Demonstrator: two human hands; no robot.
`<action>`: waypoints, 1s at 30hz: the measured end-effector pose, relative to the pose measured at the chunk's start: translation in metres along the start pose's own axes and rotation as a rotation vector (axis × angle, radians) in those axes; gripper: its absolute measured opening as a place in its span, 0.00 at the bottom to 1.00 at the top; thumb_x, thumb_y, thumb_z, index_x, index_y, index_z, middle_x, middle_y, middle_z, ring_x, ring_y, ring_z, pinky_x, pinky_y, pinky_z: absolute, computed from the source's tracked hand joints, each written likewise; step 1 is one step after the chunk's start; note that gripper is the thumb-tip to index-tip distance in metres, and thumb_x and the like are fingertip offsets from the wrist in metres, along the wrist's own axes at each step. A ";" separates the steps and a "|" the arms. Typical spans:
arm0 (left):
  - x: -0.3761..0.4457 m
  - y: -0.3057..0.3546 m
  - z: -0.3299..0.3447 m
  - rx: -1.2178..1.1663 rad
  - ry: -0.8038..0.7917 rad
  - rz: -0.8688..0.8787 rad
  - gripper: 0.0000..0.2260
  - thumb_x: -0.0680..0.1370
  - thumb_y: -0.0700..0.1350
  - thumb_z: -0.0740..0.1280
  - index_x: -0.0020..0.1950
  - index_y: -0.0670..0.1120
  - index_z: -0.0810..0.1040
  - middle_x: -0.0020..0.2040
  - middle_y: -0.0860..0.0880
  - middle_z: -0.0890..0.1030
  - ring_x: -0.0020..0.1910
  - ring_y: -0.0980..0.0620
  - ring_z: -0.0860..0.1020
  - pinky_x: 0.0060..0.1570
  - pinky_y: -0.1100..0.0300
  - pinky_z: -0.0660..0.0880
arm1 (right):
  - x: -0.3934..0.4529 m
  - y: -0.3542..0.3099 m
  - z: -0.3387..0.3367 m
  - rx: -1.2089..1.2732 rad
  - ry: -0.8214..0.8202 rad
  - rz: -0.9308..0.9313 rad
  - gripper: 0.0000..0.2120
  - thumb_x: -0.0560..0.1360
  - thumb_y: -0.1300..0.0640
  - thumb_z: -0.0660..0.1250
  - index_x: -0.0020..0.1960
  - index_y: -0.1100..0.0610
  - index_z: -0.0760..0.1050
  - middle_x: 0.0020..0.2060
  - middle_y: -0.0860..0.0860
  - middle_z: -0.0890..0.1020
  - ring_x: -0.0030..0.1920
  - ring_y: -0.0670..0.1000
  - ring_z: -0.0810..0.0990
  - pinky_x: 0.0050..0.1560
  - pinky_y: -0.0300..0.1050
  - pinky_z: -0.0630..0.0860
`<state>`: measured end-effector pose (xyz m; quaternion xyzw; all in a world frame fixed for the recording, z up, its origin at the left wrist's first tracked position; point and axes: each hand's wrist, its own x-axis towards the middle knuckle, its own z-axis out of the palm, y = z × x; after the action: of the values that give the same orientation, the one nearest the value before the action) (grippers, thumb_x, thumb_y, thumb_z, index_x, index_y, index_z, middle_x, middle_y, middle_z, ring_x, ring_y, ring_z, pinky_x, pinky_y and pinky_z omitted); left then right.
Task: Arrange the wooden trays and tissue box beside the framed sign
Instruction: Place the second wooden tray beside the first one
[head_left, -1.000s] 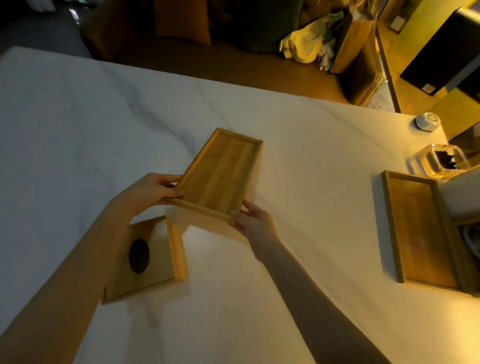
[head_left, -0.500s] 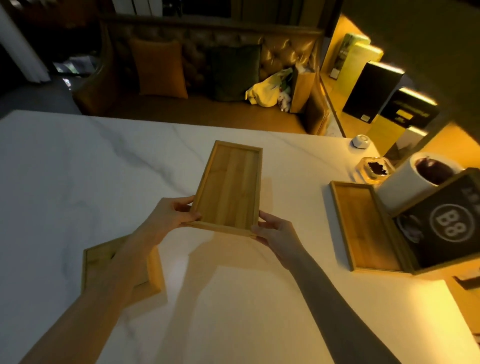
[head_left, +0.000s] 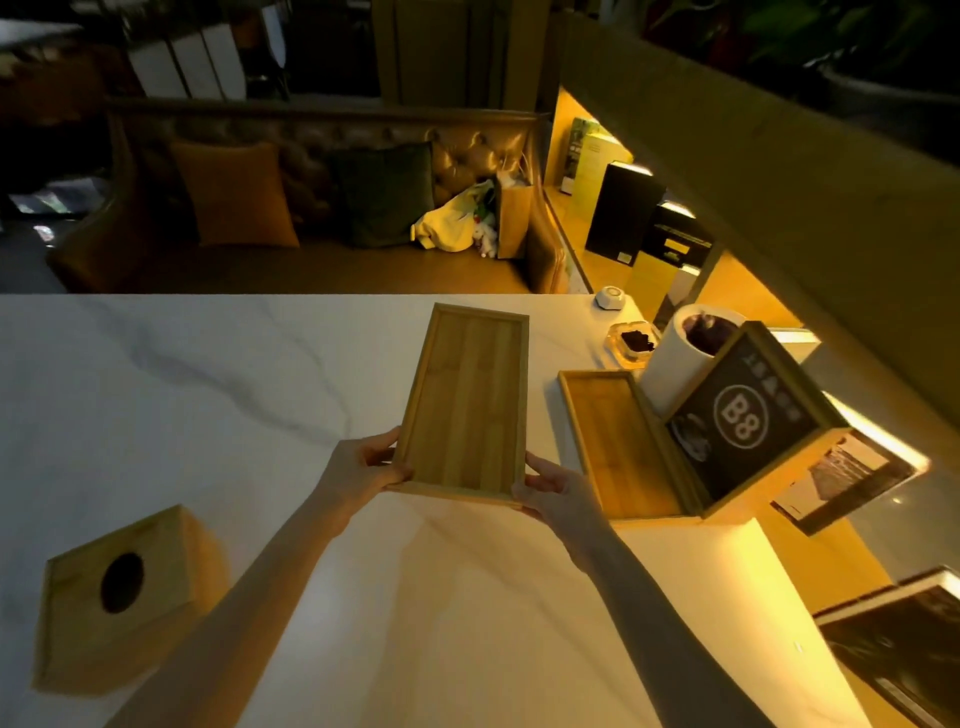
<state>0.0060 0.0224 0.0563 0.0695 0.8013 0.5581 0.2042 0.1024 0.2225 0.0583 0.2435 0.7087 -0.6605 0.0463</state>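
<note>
I hold a long wooden tray above the white marble table, its near end gripped at both corners. My left hand clasps the near left corner and my right hand the near right corner. To its right a second wooden tray lies flat on the table, against the framed sign, a wood-framed black card marked "B8". A wooden tissue box with a round dark hole in its top sits at the near left.
Behind the sign stand a white cylinder, a glass ashtray and a small white device. Dark framed pictures lie at the right edge. A sofa with cushions lies beyond the table's far edge.
My hands carried the held tray to the right and turned it lengthwise, nearer the second tray. My view lifted, bringing the sign and the whole tissue box into sight.
</note>
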 end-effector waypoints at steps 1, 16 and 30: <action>0.001 0.000 0.007 0.004 -0.004 -0.010 0.19 0.73 0.35 0.66 0.64 0.45 0.71 0.45 0.51 0.80 0.45 0.52 0.80 0.43 0.66 0.77 | 0.000 0.003 -0.006 -0.006 0.002 0.011 0.23 0.73 0.64 0.66 0.67 0.57 0.67 0.53 0.52 0.80 0.56 0.53 0.78 0.62 0.55 0.74; 0.031 -0.024 0.083 0.079 -0.036 -0.145 0.22 0.72 0.36 0.67 0.65 0.43 0.69 0.56 0.40 0.80 0.53 0.42 0.78 0.58 0.45 0.75 | 0.035 0.048 -0.067 -0.127 0.043 0.164 0.20 0.73 0.66 0.65 0.64 0.57 0.71 0.53 0.56 0.80 0.54 0.54 0.78 0.58 0.52 0.77; 0.059 -0.042 0.099 0.055 -0.006 -0.255 0.22 0.71 0.32 0.67 0.64 0.42 0.70 0.49 0.47 0.81 0.53 0.45 0.78 0.59 0.50 0.74 | 0.073 0.075 -0.064 -0.146 0.042 0.223 0.20 0.74 0.65 0.64 0.66 0.58 0.69 0.55 0.53 0.79 0.55 0.53 0.78 0.59 0.50 0.76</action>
<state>-0.0024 0.1129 -0.0263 -0.0258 0.8179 0.5053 0.2739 0.0848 0.3058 -0.0306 0.3307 0.7241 -0.5927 0.1222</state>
